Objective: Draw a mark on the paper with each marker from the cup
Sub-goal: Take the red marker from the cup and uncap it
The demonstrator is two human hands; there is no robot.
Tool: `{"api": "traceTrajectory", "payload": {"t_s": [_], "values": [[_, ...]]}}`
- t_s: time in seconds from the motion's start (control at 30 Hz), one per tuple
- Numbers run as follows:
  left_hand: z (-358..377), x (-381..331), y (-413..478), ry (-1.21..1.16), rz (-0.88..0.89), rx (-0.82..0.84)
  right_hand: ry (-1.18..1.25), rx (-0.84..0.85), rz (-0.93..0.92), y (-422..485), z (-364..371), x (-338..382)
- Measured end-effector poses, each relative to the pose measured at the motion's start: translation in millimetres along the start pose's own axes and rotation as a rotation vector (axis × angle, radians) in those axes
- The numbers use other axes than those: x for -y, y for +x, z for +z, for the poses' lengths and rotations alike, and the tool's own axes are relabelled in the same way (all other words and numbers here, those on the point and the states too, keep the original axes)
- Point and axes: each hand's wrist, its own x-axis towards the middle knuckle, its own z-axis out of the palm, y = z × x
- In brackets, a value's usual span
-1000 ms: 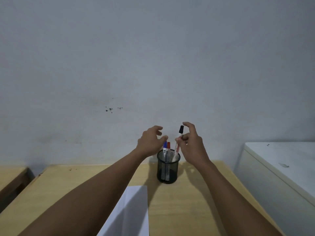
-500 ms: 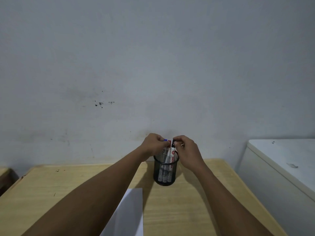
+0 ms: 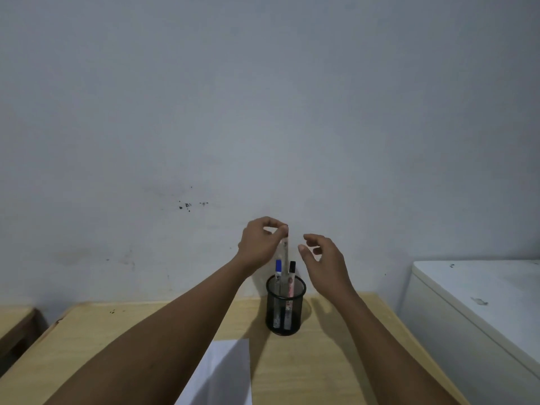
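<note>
Pinching a marker [image 3: 284, 252] by its top in my left hand [image 3: 261, 246], just above the mesh cup [image 3: 285, 308] at lower centre; right hand [image 3: 324, 258] loosely spread beside it, holding nothing. Blue-capped marker [image 3: 278, 267] and black-capped marker [image 3: 291, 268] stand in the cup. Paper [image 3: 225, 375] lies on the surface [image 3: 336, 361], bottom centre. Risk: thin fingertip grip could slip, or the marker's tail could snag the rim and tip the cup. Barrel print is unreadable.

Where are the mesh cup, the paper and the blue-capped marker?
mesh cup [image 3: 285, 317], head view, front wall.
paper [image 3: 225, 375], head view, middle of sheet.
blue-capped marker [image 3: 278, 266], head view, blue cap.
</note>
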Motion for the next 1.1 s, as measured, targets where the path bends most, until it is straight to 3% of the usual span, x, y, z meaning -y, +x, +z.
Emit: {"api": "traceTrajectory", "payload": {"t_s": [0.2,0.33,0.43,0.5,0.57,0.67,0.87,1.1], "values": [[-63,-65,-27,-0.248,0.029,-0.136,0.104,0.216,-0.051,-20,-7,65],[-112,-72,-57,-0.314,-0.034,-0.215,0.261,0.218,-0.058,-39,-6,99],[-144,-66,-83,-0.312,-0.098,-0.269,0.618,0.175,0.065,-52,-8,125],[-158,-63,-102,-0.262,-0.14,-0.243,0.968,0.181,0.186,-63,-3,142],[-166,-64,-118,-0.202,-0.171,-0.204,1.15,0.2,0.242,-75,5,157],[-175,-68,-134,-0.134,-0.169,-0.15,1.144,0.26,0.236,-93,20,175],[-196,-73,-149,-0.189,-0.204,-0.201,1.17,0.309,0.177,-110,31,191],[-211,-61,-148,-0.182,-0.278,-0.26,1.002,0.367,0.034,-115,49,191]]}}
